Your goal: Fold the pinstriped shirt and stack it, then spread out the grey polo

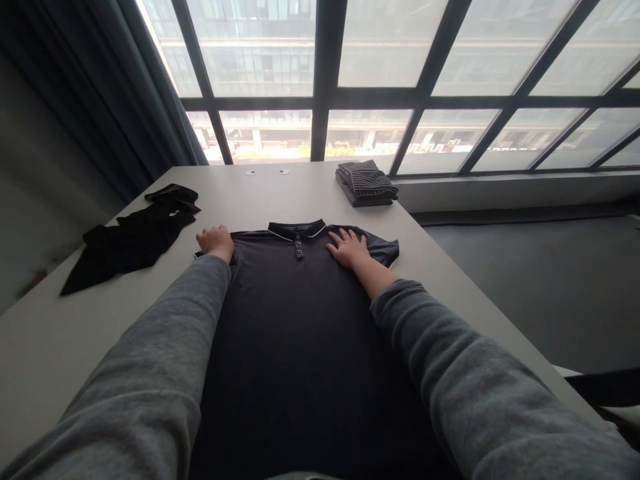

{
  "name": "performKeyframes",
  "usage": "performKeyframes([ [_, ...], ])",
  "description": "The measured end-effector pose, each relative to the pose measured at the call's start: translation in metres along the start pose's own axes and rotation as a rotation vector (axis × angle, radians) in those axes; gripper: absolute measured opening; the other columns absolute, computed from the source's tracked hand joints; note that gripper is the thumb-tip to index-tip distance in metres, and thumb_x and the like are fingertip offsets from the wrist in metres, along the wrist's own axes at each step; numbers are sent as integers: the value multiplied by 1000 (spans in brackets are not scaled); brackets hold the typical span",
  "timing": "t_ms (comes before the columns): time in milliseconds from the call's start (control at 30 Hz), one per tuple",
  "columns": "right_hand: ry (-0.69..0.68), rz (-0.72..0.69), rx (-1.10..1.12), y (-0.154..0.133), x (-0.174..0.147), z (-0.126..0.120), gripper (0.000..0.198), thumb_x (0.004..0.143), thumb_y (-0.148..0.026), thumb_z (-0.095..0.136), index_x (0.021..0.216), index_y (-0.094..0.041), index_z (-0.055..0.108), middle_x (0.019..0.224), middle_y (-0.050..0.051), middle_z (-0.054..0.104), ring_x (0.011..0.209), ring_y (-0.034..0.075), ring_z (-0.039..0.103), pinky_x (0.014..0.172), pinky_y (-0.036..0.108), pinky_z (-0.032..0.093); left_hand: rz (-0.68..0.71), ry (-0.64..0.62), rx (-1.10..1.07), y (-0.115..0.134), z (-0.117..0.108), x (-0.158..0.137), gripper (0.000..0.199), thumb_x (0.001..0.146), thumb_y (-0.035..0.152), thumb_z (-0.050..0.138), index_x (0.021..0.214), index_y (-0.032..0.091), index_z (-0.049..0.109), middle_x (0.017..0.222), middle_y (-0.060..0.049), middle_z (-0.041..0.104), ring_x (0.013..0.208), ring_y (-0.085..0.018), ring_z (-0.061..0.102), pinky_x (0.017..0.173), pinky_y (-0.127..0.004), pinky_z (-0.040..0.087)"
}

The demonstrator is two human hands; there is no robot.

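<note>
"What are you on with?"

"Getting a dark polo shirt (295, 347) flat, I'd say. It lies front up on the table (265, 200) before me, collar (313, 229) pointing away."

"And your hands?"

"My right hand (349, 248) is spread palm down near one shoulder, fingers apart. My left hand (216, 242) is curled at the other; its fingertips are hidden, so I can't tell whether they pinch the cloth."

"What does the next move call for?"

"Probably evening out the left sleeve (199, 254), mostly covered by my hand, with the right steadying."

"Anything in the way?"

"A rumpled dark heap (135, 233) lies to the left, and a folded stack (367, 183), striped on top, sits beyond the right shoulder. Neither touches the shirt. My own forearms (155, 353) hide parts of its sides."
</note>
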State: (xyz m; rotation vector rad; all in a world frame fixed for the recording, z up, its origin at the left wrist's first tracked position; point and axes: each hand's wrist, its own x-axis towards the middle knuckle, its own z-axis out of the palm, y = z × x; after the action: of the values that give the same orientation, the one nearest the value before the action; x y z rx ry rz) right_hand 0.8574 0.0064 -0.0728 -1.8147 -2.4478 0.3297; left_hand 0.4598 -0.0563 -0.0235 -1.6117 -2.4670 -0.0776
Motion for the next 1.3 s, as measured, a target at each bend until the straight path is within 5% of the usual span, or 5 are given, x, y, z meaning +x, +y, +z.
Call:
performKeyframes([
  [133,8,25,10,-2,11,1,75,107,-70,27,173,-34,26,182,7,11,167,40,9,128,74,7,94,133,-41,31,-5,1,45,110,29,33,133,6,64,143,-25,62,131,-38,54,109,-55,41],
  [333,195,-129,-45,-9,16,-4,59,108,-48,36,159,-22,53,179,11,23,164,41,18,128,76,6,509,-125,-96,93,4,-13,54,108,47,38,149,20,61,164,-12,51,148,-31,49,124,-43,37],
  [467,179,-261,6,-26,32,-7,59,108,-41,39,162,-18,49,173,13,39,158,32,35,133,58,18,418,-208,-98,112,19,-7,67,107,56,32,166,26,42,178,-10,29,162,-38,30,128,-59,31],
  [967,-120,-14,46,-47,127,-18,80,100,-81,36,172,-48,19,183,-1,1,162,55,-1,112,94,1,163,-267,-163,115,32,60,81,99,75,26,171,39,30,183,-1,6,167,-44,4,125,-81,5],
  [1300,161,-118,128,-41,130,-5,70,108,-63,34,168,-27,43,178,8,29,162,44,21,128,77,12,147,-142,-190,115,32,63,71,105,60,29,169,31,38,181,-9,20,165,-42,18,130,-70,14],
])
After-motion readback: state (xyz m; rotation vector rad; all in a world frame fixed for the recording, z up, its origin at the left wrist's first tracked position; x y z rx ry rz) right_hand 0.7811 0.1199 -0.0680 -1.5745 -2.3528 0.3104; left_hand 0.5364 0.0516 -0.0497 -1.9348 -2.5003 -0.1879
